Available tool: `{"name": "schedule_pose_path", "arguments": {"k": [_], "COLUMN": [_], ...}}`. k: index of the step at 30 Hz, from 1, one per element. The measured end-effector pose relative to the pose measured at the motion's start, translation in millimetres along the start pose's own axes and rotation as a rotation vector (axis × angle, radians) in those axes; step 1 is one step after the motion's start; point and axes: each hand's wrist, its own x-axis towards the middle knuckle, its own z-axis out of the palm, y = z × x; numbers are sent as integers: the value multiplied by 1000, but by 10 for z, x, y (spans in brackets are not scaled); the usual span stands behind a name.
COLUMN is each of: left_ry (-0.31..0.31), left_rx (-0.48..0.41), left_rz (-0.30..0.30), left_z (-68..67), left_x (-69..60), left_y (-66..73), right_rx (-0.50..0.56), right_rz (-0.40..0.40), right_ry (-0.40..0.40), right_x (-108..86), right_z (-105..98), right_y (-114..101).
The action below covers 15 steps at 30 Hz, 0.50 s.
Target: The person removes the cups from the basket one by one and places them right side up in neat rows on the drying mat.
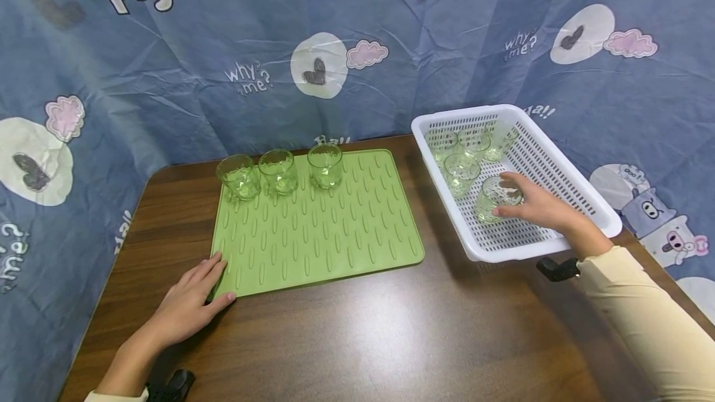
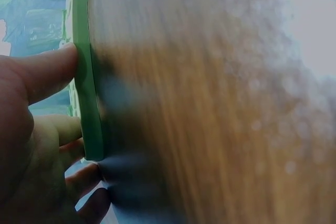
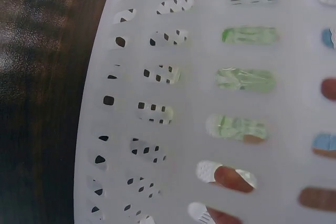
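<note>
My right hand (image 1: 533, 202) reaches into the white basket (image 1: 463, 237), its thumb and fingers around a clear glass (image 1: 487, 208) near the basket's front. In the right wrist view the basket wall (image 3: 194, 98) hides most of that hand; bits of fingers and greenish glass show through its slots. My left hand (image 1: 190, 299) rests at the front left corner of the green mat (image 1: 318, 228), fingers extended along its edge. In the left wrist view the left thumb (image 2: 50, 72) touches the mat's edge (image 2: 86, 93). Three glasses (image 1: 279, 172) stand along the mat's back edge.
Several more clear glasses (image 1: 461, 174) stand in the back left part of the basket. Both mat and basket are on a brown wooden table (image 1: 357, 334). A blue printed cloth (image 1: 363, 98) hangs right behind the table.
</note>
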Motion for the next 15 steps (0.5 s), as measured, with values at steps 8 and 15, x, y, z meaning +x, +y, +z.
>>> {"name": "schedule_pose_path", "arguments": {"k": [8,15], "left_ry": [-4,2], "left_rx": [-7,-1], "left_rz": [-2,-1], "left_z": [12,16], "left_x": [-3,-2], "left_y": [-6,-3], "right_rx": [-81,-103], "right_rz": [-9,-16], "right_ry": [63,106], "right_x": [7,-19], "right_z": [12,26], "right_y": [-35,-56]}}
